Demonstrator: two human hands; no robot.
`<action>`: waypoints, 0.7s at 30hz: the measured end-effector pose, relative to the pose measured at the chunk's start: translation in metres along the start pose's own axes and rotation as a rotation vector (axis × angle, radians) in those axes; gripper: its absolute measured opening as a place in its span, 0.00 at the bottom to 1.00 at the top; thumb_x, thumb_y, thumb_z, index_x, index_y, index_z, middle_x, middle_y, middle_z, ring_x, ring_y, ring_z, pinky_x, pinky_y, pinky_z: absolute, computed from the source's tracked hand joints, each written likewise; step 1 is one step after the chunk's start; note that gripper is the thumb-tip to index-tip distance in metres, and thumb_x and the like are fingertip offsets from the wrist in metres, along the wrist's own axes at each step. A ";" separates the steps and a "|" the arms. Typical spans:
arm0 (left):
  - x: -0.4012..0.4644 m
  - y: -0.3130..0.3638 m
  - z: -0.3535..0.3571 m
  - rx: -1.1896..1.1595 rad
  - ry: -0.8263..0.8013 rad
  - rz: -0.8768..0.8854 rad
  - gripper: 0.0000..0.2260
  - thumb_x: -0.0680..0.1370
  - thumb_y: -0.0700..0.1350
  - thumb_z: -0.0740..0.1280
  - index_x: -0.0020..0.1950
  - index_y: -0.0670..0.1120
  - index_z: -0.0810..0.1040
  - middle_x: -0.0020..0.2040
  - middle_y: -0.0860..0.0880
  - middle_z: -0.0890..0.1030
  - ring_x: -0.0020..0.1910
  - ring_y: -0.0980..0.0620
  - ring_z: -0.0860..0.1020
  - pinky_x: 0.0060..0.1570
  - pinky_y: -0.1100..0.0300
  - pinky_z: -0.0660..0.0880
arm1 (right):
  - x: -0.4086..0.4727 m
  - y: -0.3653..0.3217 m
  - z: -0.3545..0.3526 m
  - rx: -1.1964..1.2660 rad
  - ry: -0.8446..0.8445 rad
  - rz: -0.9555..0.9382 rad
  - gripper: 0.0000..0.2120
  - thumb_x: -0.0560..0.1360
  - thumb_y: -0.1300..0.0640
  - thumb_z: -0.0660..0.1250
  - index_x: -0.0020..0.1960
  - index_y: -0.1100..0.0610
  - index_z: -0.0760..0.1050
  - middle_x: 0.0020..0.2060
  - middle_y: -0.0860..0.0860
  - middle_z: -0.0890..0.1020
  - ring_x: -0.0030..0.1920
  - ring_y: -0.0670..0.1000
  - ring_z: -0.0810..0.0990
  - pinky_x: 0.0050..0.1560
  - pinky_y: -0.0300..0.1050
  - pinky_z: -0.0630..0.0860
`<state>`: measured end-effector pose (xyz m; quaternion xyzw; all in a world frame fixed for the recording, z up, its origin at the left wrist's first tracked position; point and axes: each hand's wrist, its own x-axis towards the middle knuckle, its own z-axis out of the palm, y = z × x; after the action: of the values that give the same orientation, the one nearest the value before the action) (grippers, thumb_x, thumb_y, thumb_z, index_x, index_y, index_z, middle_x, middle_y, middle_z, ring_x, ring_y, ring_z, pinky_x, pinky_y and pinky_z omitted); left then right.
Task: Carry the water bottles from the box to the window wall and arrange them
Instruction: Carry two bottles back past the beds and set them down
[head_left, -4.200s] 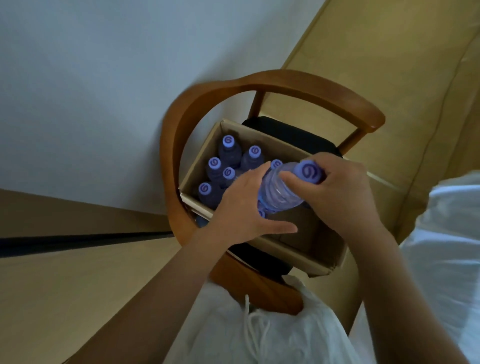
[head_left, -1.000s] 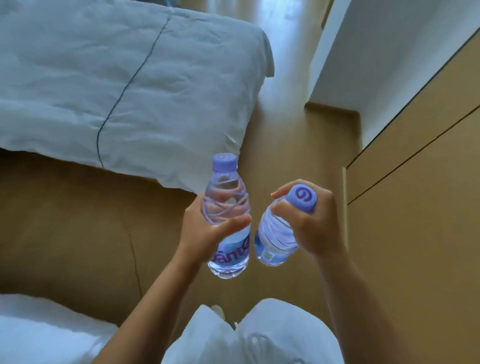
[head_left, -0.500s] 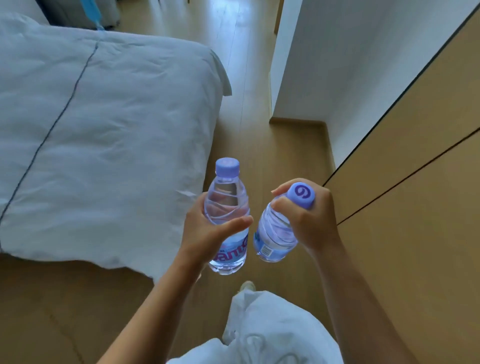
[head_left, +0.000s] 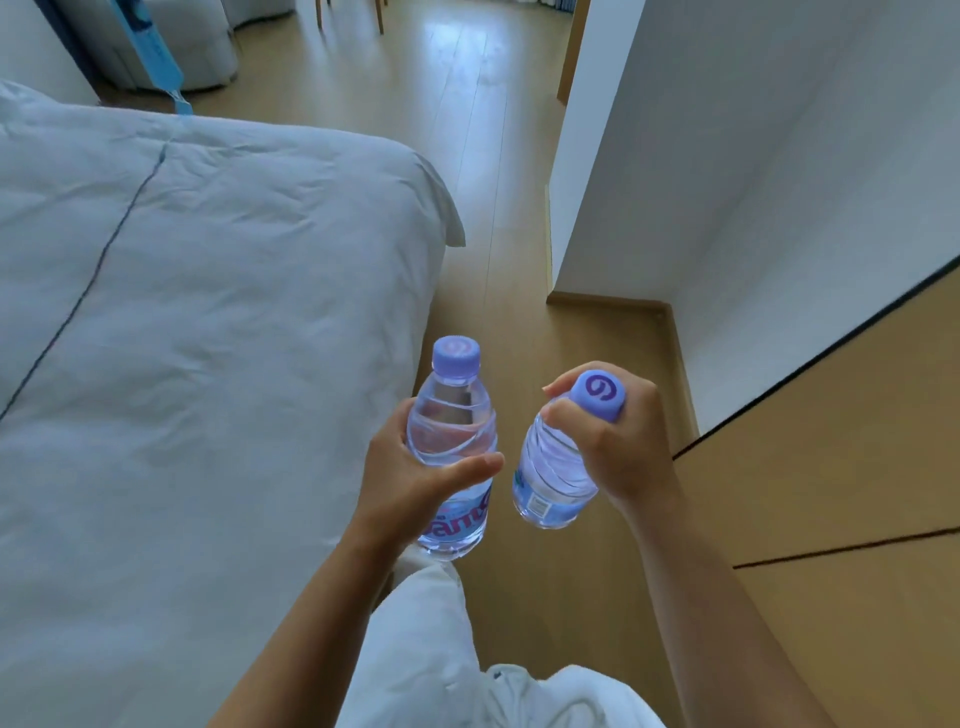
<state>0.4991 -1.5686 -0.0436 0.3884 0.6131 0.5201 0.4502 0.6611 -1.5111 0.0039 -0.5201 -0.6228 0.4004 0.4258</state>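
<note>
Two bottles (head_left: 451, 415) held, left label partly hidden by thumb (head_left: 462, 467), brand seemingly unreadable

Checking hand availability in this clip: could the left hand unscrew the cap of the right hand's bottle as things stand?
Probably not. The left hand grips its own bottle, and the right hand covers much of the other bottle's cap.

Clear glossy plastic bottles (head_left: 451, 431), smooth wood floor (head_left: 467, 156), wrinkled matt cloth duvet (head_left: 208, 312)
</note>
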 end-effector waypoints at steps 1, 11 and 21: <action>0.023 0.004 -0.004 0.000 0.001 0.008 0.30 0.50 0.56 0.77 0.50 0.48 0.78 0.43 0.51 0.85 0.41 0.52 0.84 0.42 0.60 0.80 | 0.020 0.000 0.009 0.001 -0.003 -0.009 0.03 0.60 0.60 0.66 0.33 0.59 0.76 0.29 0.52 0.79 0.33 0.54 0.78 0.33 0.42 0.75; 0.241 0.053 -0.037 -0.013 -0.042 0.043 0.22 0.56 0.45 0.77 0.48 0.48 0.78 0.41 0.51 0.85 0.40 0.53 0.83 0.41 0.62 0.80 | 0.206 -0.020 0.075 -0.021 0.086 0.015 0.05 0.60 0.59 0.66 0.35 0.59 0.76 0.31 0.52 0.79 0.34 0.52 0.78 0.35 0.41 0.76; 0.403 0.074 -0.011 0.039 -0.072 0.044 0.31 0.50 0.57 0.76 0.50 0.48 0.78 0.45 0.49 0.84 0.42 0.50 0.83 0.45 0.55 0.80 | 0.365 0.001 0.089 -0.044 0.075 0.040 0.07 0.67 0.64 0.71 0.35 0.55 0.75 0.30 0.50 0.78 0.32 0.48 0.77 0.32 0.33 0.75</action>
<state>0.3711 -1.1799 -0.0299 0.4288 0.5978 0.5036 0.4530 0.5422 -1.1551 0.0161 -0.5563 -0.6047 0.3752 0.4290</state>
